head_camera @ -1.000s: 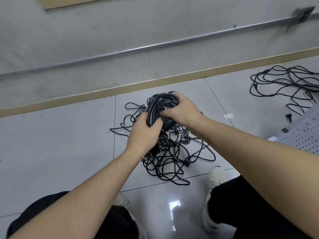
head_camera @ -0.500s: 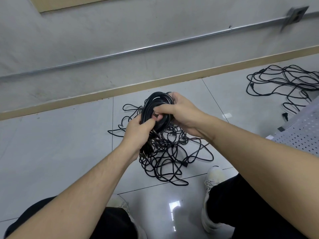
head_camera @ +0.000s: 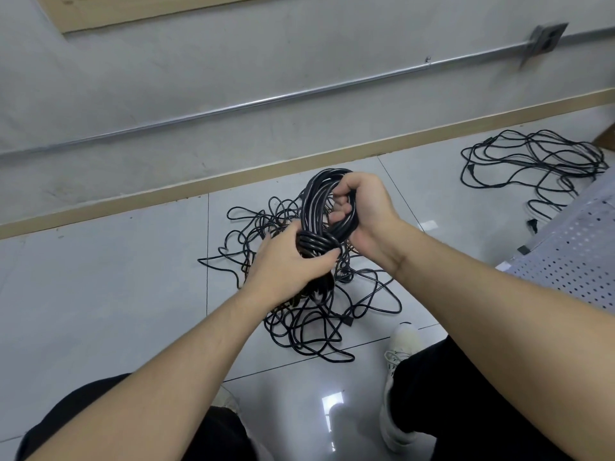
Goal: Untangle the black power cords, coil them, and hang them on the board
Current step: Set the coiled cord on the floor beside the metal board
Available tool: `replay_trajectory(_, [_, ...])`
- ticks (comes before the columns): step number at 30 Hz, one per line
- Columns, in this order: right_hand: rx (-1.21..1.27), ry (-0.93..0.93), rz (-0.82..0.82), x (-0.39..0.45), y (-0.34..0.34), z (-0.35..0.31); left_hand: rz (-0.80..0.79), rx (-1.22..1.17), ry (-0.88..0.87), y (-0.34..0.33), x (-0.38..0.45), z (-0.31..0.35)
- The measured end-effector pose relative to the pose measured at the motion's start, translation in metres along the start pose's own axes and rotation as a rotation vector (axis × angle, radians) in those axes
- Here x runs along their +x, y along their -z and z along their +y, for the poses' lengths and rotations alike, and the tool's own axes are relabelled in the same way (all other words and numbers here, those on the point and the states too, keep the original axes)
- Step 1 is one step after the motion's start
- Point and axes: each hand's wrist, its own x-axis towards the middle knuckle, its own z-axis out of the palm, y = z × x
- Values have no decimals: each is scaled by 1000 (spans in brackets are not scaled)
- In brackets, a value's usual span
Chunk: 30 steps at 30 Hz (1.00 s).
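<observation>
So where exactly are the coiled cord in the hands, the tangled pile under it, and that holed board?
coiled cord (head_camera: 314,201): head view, on the upright loops.
tangled pile (head_camera: 309,331): head view, on loose strands on the floor.
holed board (head_camera: 579,257): head view, on its perforated face at right.

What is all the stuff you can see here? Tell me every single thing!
coil: one, black, held up in both hands, wraps round its lower part
tangle: one, black, on the floor under the hands
far cords: one loose pile, black, on the floor at the right
board: one, white with holes, right edge
floor: pale grey tiles
wall: grey, behind the floor
pipe: one, silver, along the wall
skirting: tan strip at the wall's foot
shoes: two in part, whitish, bottom
left hand: grips the coil's wrapped part
right hand: fingers curled through the coil's loop
</observation>
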Motion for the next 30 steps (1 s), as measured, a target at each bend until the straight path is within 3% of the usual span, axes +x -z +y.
replay_trajectory(5, [-68, 120, 29, -6, 10, -9, 63, 185, -60, -11, -1, 18])
replay_trajectory(11, [-89, 169, 62, -16, 27, -23, -38, 14, -84, -22, 3, 27])
replay_trajectory(16, [-142, 179, 22, -12, 46, -37, -34, -34, -58, -36, 10, 37])
replay_trajectory(25, [-247, 29, 73, 14, 119, -67, -167, -152, 36, -101, 48, 55])
replay_trajectory(30, [-542, -137, 80, 25, 182, -61, -198, -369, 168, -162, 62, 46])
